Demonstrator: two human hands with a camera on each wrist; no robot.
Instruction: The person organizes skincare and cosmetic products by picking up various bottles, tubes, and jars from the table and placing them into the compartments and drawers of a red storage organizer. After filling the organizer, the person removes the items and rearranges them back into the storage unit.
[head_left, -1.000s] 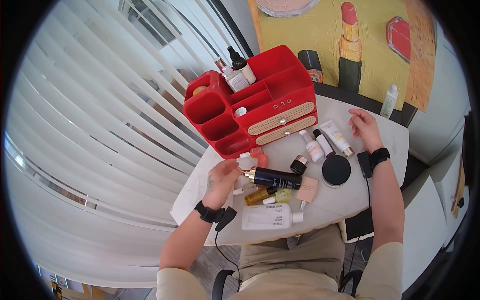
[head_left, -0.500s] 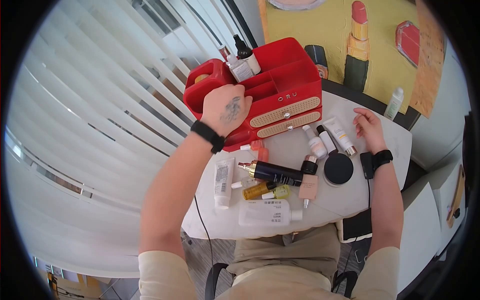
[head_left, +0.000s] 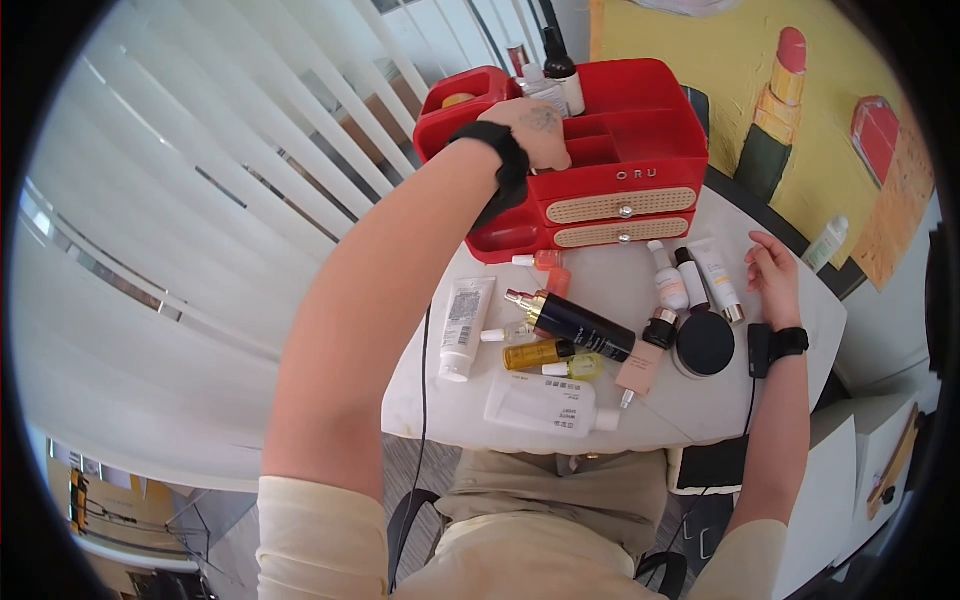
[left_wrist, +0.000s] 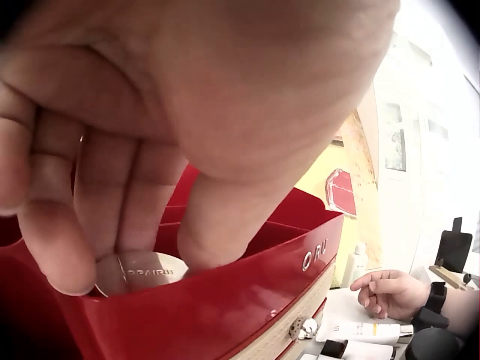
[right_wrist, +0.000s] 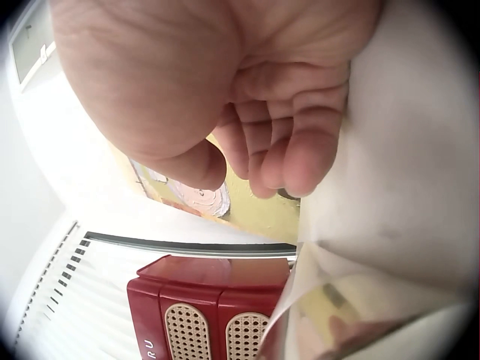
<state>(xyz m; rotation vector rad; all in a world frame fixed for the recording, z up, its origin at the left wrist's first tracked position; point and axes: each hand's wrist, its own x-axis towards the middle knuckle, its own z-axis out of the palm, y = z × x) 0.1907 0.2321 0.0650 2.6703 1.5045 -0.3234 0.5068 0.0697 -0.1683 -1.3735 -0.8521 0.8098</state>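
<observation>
My left hand (head_left: 538, 132) reaches down into a front compartment of the red cosmetics organizer (head_left: 655, 130). In the left wrist view, its thumb and fingers (left_wrist: 64, 255) stand around a round silver-lidded jar (left_wrist: 142, 273) with raised lettering, gripping it at the sides; the jar's lower part is hidden behind the red front wall. My right hand (head_left: 774, 272) rests at the table's right side, loosely curled around nothing. Nearest to it lie a white tube (head_left: 716, 278) and a round black-lidded jar (head_left: 704, 345).
Bottles (head_left: 562, 75) stand at the organizer's back left. On the white table (head_left: 440, 415) lie a white tube (head_left: 466, 328), a dark pump bottle (head_left: 580, 325), a clear bottle (head_left: 540, 403), a pink bottle (head_left: 640, 369) and several small vials. A cable (head_left: 425, 380) hangs below my left arm.
My left hand has left the table's left side, where a white tube now lies, and moved up into the organizer onto the silver-lidded jar. My right hand stays by the table's right side.
</observation>
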